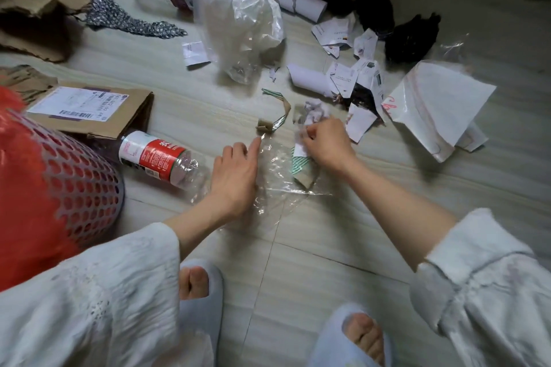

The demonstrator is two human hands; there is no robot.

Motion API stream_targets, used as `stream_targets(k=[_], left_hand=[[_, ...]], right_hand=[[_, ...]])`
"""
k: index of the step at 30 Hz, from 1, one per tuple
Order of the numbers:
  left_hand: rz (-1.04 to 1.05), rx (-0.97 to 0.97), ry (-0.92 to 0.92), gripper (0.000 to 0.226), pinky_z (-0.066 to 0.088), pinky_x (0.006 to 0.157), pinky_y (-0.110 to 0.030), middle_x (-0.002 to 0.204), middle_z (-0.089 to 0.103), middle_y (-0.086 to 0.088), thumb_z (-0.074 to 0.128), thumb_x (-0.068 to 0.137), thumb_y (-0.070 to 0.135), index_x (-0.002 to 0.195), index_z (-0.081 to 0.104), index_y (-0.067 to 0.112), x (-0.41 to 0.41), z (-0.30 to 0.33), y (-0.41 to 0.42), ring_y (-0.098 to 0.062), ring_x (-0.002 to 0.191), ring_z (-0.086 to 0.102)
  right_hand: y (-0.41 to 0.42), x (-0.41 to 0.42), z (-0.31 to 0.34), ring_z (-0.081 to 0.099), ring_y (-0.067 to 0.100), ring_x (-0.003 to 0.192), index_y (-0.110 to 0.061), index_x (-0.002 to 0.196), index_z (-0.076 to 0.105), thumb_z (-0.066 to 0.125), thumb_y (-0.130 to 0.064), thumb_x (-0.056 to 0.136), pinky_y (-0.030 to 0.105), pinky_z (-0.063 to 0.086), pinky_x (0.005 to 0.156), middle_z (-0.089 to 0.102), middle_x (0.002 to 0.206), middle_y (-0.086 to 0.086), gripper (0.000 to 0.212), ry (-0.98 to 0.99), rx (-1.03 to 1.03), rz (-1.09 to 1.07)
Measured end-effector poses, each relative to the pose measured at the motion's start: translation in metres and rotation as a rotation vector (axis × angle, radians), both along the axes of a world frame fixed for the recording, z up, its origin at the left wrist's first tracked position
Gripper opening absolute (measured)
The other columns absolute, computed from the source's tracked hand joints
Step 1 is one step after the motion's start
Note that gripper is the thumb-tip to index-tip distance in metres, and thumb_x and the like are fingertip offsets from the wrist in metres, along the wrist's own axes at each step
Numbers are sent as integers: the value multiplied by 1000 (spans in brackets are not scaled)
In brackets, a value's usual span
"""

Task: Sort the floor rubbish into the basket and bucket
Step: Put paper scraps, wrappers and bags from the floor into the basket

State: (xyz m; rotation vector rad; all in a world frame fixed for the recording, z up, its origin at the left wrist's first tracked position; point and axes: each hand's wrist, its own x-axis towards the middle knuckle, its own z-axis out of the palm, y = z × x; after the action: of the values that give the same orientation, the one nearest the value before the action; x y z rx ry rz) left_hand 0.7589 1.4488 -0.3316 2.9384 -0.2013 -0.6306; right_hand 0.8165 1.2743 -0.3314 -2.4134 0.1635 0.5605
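A sheet of clear plastic film [280,185] lies on the tiled floor between my hands. My left hand [235,173] rests on its left edge with the index finger stretched forward. My right hand [325,143] pinches a small white paper scrap [299,149] above the film, beside a green-striped cardboard piece [301,168]. The grey mesh basket [86,185] with a red liner stands at the left. A crushed plastic bottle [158,159] with a red label lies next to it. No bucket can be made out for certain.
Torn white papers [351,77], a crumpled clear bag [247,27], a folded white bag [438,107], black fabric [411,39], patterned cloth [125,16] and brown cardboard [98,110] litter the floor ahead. My slippered feet [199,286] are at the bottom.
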Motion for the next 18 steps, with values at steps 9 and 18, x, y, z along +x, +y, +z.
stream_targets(k=[9,18], left_hand=[[164,-171,144,43,35,95,-38,118,42,-16,56,78,7,121,47,8,6,-1,7,-35,112,40],[-426,18,-145,35,23,112,-50,152,12,-26,58,73,1,107,49,2,40,7,-4,-43,141,10]], right_hand=[[-24,-34,3,52,31,103,3,101,63,46,-6,90,32,33,86,61,107,18,22,-169,-207,67],[-42,-61,20,52,40,105,-16,139,29,43,-9,94,35,36,77,56,120,19,48,-63,-50,-103]])
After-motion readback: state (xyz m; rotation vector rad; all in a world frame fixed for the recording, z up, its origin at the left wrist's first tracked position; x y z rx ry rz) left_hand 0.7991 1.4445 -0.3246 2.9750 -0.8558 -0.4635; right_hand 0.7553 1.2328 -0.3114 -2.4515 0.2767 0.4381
